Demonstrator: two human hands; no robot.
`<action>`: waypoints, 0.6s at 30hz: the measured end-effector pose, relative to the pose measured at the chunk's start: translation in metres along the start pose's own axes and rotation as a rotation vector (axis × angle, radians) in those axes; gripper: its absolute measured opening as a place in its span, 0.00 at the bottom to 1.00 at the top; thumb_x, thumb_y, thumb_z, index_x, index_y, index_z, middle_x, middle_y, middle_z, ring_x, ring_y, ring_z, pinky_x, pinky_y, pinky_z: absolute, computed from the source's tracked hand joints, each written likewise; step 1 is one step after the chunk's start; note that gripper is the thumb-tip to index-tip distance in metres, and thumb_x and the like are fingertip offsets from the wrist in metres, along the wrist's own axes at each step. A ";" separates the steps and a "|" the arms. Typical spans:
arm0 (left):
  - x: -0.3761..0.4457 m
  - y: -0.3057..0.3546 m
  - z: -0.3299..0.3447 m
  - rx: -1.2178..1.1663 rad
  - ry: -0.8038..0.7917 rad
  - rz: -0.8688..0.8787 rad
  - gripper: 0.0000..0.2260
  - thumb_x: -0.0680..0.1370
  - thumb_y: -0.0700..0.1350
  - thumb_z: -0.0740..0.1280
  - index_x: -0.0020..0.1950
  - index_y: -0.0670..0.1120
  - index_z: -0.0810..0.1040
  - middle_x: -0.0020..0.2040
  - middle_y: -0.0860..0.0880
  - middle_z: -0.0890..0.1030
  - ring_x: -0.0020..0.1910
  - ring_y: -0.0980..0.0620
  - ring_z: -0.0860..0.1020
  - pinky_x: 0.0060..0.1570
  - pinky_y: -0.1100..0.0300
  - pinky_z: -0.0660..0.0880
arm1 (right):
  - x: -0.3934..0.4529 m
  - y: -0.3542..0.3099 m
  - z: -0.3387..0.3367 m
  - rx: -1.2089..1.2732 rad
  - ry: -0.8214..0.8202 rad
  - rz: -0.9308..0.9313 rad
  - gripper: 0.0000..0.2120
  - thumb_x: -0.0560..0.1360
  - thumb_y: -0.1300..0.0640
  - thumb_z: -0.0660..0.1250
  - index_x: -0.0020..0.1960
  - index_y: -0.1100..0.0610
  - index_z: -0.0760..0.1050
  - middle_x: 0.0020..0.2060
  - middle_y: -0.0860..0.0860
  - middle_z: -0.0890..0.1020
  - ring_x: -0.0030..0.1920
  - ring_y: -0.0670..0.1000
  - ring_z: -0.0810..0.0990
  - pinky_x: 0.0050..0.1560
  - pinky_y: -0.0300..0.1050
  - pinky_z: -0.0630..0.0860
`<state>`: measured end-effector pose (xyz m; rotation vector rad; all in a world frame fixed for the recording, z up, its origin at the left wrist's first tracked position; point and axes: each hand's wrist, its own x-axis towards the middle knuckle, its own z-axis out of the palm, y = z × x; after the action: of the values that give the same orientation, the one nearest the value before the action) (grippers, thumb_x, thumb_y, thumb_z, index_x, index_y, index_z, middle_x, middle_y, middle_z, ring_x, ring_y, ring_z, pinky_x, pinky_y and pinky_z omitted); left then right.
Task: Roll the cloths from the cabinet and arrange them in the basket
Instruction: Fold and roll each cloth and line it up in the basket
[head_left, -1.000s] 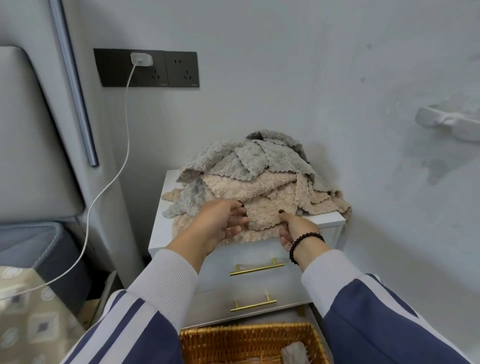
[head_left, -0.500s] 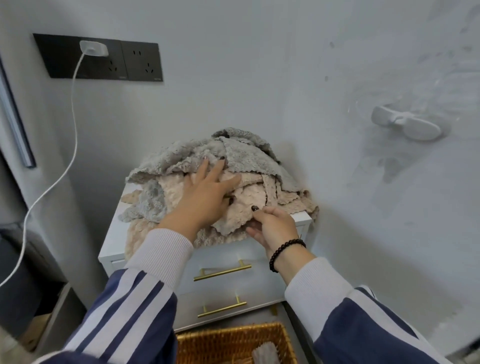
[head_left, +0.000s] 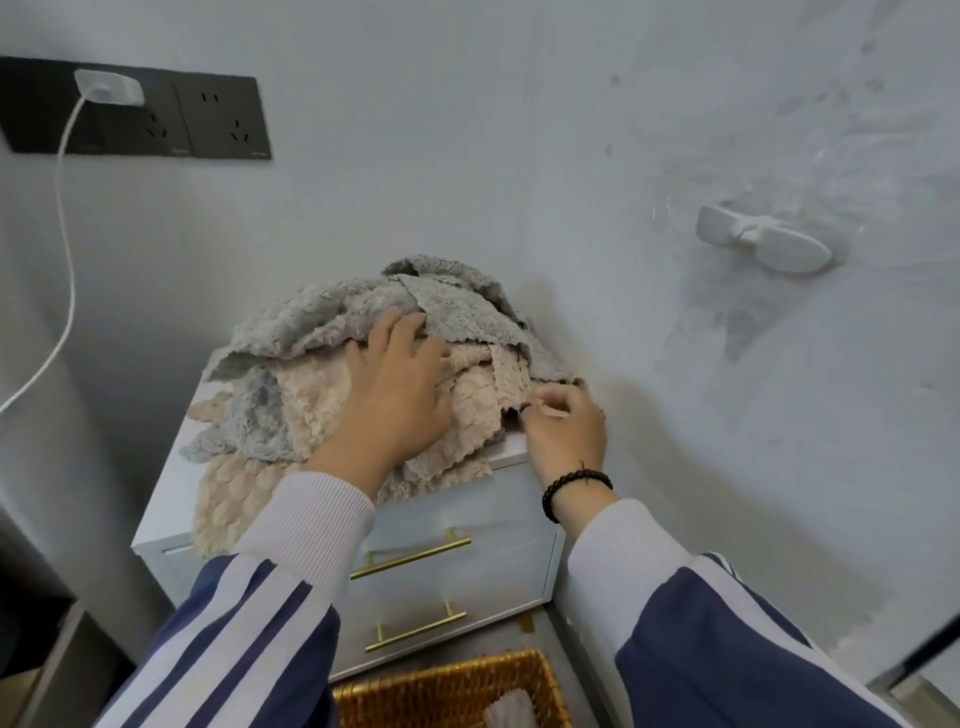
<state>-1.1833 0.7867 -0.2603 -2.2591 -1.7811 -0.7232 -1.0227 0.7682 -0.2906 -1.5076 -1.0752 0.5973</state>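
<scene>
A heap of fluffy grey cloths (head_left: 363, 312) and beige cloths (head_left: 311, 395) lies on top of a small white cabinet (head_left: 467, 561) with two gold-handled drawers. My left hand (head_left: 400, 395) rests flat on the heap, its fingertips at the edge of a grey cloth. My right hand (head_left: 563, 421) pinches the edge of a beige cloth at the heap's right side. A woven wicker basket (head_left: 447, 686) stands on the floor in front of the cabinet, with a rolled cloth (head_left: 511, 714) showing at its bottom edge.
The cabinet stands in a wall corner. A black socket panel (head_left: 208, 124) with a white charger (head_left: 106, 88) and its cable (head_left: 62, 260) is on the left wall. A white hook fixture (head_left: 763, 244) sticks out of the right wall.
My left hand has slid up the heap from its front to the grey cloths. My right hand has moved right and up along the beige cloth's edge. The view has shifted right.
</scene>
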 end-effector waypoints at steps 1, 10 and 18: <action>0.001 0.003 -0.001 0.002 0.024 0.021 0.19 0.75 0.47 0.64 0.66 0.50 0.70 0.76 0.46 0.58 0.76 0.46 0.49 0.70 0.34 0.55 | 0.005 -0.002 0.000 0.006 0.030 -0.006 0.08 0.73 0.61 0.66 0.43 0.48 0.75 0.54 0.50 0.78 0.44 0.42 0.75 0.40 0.31 0.67; -0.002 -0.019 0.014 -0.029 -0.010 -0.022 0.32 0.72 0.50 0.70 0.71 0.46 0.57 0.72 0.49 0.62 0.72 0.49 0.61 0.64 0.42 0.62 | 0.021 -0.030 0.022 -0.314 -0.347 -0.435 0.21 0.74 0.68 0.59 0.58 0.48 0.79 0.72 0.50 0.64 0.73 0.51 0.55 0.71 0.43 0.52; -0.010 -0.039 0.031 -0.279 0.101 0.085 0.42 0.71 0.46 0.74 0.74 0.48 0.49 0.74 0.45 0.65 0.70 0.49 0.70 0.64 0.45 0.71 | 0.009 -0.033 0.050 -0.602 -0.580 -0.533 0.30 0.76 0.61 0.60 0.74 0.40 0.60 0.78 0.45 0.46 0.77 0.53 0.41 0.74 0.57 0.42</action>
<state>-1.2142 0.8015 -0.2985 -2.4022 -1.6144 -1.1082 -1.0702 0.7984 -0.2694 -1.4684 -2.1676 0.3417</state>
